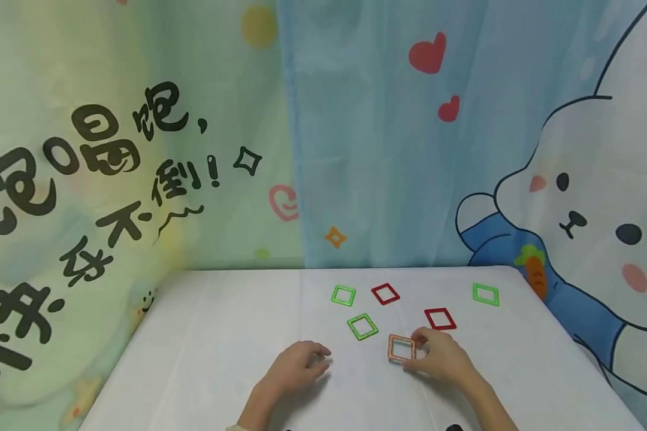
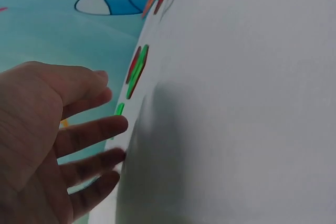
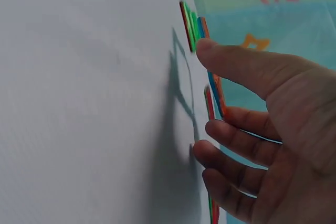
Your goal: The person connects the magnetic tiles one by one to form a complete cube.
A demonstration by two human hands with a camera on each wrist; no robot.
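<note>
My right hand (image 1: 443, 358) pinches an orange square frame (image 1: 390, 347) by its right side, thumb below and fingers above. In the right wrist view the frame (image 3: 216, 90) shows edge-on, orange on one face and blue on the other, held above the white table with its shadow beside it. My left hand (image 1: 298, 366) holds nothing; its fingers are loosely bent over the table, left of the frames. Nearest to it lies a green square frame (image 1: 363, 327). Just beyond the right hand lies a red square frame (image 1: 440, 319).
Farther back on the white table (image 1: 221, 335) lie another green frame (image 1: 343, 295), a red frame (image 1: 385, 294) and, at the right, a third green frame (image 1: 486, 294). A printed curtain (image 1: 366, 149) hangs behind the table. A small dark object (image 1: 454, 427) shows at the bottom edge.
</note>
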